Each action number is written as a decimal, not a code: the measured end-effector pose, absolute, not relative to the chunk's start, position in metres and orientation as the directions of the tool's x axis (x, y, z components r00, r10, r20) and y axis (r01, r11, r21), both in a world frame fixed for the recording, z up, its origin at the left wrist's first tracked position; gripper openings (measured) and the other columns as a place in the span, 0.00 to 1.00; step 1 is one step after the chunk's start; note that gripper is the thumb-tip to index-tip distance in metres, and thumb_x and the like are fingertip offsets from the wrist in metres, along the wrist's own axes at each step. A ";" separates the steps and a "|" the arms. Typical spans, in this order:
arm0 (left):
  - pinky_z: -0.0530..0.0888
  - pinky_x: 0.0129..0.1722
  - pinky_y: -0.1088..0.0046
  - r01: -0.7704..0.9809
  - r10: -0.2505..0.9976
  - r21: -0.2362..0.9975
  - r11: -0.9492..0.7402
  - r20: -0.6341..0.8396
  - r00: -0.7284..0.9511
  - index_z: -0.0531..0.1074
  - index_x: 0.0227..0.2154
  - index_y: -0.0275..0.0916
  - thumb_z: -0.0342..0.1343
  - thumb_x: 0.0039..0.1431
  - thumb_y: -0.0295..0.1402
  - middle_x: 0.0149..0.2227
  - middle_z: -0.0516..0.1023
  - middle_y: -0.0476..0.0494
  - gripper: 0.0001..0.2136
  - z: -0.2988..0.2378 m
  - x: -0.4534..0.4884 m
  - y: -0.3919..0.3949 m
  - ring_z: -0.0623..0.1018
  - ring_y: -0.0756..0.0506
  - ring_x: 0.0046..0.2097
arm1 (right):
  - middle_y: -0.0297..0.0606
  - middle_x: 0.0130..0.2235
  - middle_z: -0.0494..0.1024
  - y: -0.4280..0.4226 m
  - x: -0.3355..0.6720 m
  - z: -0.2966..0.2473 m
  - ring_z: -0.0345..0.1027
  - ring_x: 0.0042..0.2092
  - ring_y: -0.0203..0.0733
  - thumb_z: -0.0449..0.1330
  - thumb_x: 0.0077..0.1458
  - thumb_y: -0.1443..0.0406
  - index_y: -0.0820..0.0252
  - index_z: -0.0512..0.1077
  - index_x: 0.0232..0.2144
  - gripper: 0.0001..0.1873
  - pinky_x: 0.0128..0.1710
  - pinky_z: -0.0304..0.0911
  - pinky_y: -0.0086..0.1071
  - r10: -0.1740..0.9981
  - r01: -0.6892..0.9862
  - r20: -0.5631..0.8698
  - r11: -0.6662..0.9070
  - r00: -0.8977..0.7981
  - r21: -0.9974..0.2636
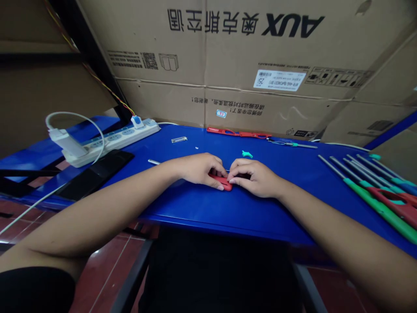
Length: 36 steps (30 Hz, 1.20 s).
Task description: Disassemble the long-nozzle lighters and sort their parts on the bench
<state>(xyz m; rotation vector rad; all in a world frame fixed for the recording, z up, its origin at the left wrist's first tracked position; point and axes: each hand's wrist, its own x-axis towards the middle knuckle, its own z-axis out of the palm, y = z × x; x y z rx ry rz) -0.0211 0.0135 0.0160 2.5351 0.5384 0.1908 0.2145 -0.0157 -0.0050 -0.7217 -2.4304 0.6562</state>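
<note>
Both hands rest on the blue table and meet over a small red plastic part. My left hand curls its fingers over the part's left end. My right hand pinches the right end with thumb and fingers pressed together. A thin metal rod pokes out to the left from under my left hand. A small teal plastic piece lies just behind my right hand.
Several long lighters with metal tubes and green, red and blue handles lie at the right. A red lighter shell sits at the back edge. A white power strip, a black flat object and large cardboard boxes surround the table.
</note>
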 end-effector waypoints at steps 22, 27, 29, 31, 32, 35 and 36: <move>0.70 0.43 0.73 0.388 0.440 0.580 -0.716 -0.056 0.896 0.78 0.49 0.45 0.64 0.58 0.41 0.41 0.77 0.46 0.17 0.014 -0.023 0.017 0.76 0.48 0.41 | 0.39 0.42 0.78 -0.018 0.229 0.008 0.72 0.39 0.38 0.56 0.63 0.67 0.52 0.80 0.43 0.13 0.40 0.66 0.33 0.407 0.329 0.316 0.904 -0.857 -0.271; 0.70 0.43 0.72 0.383 0.437 0.567 -0.729 -0.045 0.898 0.78 0.48 0.44 0.64 0.57 0.40 0.41 0.77 0.45 0.16 0.013 -0.023 0.018 0.75 0.48 0.41 | 0.40 0.43 0.78 -0.019 0.231 0.014 0.72 0.42 0.38 0.57 0.63 0.64 0.56 0.77 0.44 0.11 0.43 0.66 0.33 0.441 0.347 0.295 0.881 -0.848 -0.321; 0.70 0.43 0.73 0.366 0.425 0.567 -0.738 -0.029 0.904 0.78 0.48 0.44 0.64 0.57 0.40 0.40 0.77 0.46 0.16 0.012 -0.022 0.018 0.75 0.48 0.40 | 0.40 0.42 0.77 -0.020 0.231 0.017 0.72 0.41 0.39 0.59 0.62 0.63 0.58 0.76 0.44 0.10 0.42 0.65 0.32 0.464 0.376 0.240 0.864 -0.853 -0.336; 0.70 0.42 0.73 0.361 0.422 0.570 -0.738 -0.028 0.906 0.79 0.48 0.44 0.64 0.57 0.40 0.40 0.77 0.46 0.16 0.013 -0.023 0.018 0.75 0.48 0.40 | 0.39 0.42 0.77 -0.020 0.231 0.019 0.71 0.40 0.39 0.61 0.60 0.63 0.58 0.76 0.43 0.09 0.39 0.65 0.32 0.479 0.401 0.176 0.848 -0.860 -0.348; 0.70 0.42 0.73 0.365 0.424 0.572 -0.735 -0.032 0.905 0.78 0.48 0.44 0.64 0.57 0.40 0.40 0.77 0.46 0.16 0.013 -0.023 0.018 0.75 0.48 0.40 | 0.39 0.41 0.77 -0.021 0.232 0.020 0.71 0.39 0.39 0.61 0.60 0.63 0.58 0.76 0.42 0.09 0.38 0.65 0.32 0.480 0.409 0.145 0.843 -0.865 -0.351; 0.69 0.41 0.74 0.387 0.435 0.568 -0.727 -0.055 0.899 0.78 0.48 0.45 0.64 0.57 0.41 0.40 0.76 0.46 0.16 0.016 -0.025 0.018 0.75 0.48 0.40 | 0.38 0.40 0.78 -0.022 0.233 0.022 0.72 0.38 0.38 0.60 0.61 0.63 0.56 0.78 0.41 0.08 0.38 0.65 0.32 0.466 0.419 0.064 0.839 -0.882 -0.347; 0.69 0.40 0.75 0.395 0.439 0.562 -0.727 -0.062 0.896 0.78 0.48 0.45 0.63 0.57 0.41 0.41 0.77 0.46 0.16 0.017 -0.026 0.018 0.75 0.48 0.40 | 0.38 0.40 0.78 -0.022 0.233 0.022 0.72 0.38 0.38 0.59 0.62 0.63 0.56 0.78 0.41 0.09 0.38 0.65 0.32 0.462 0.421 0.042 0.839 -0.886 -0.345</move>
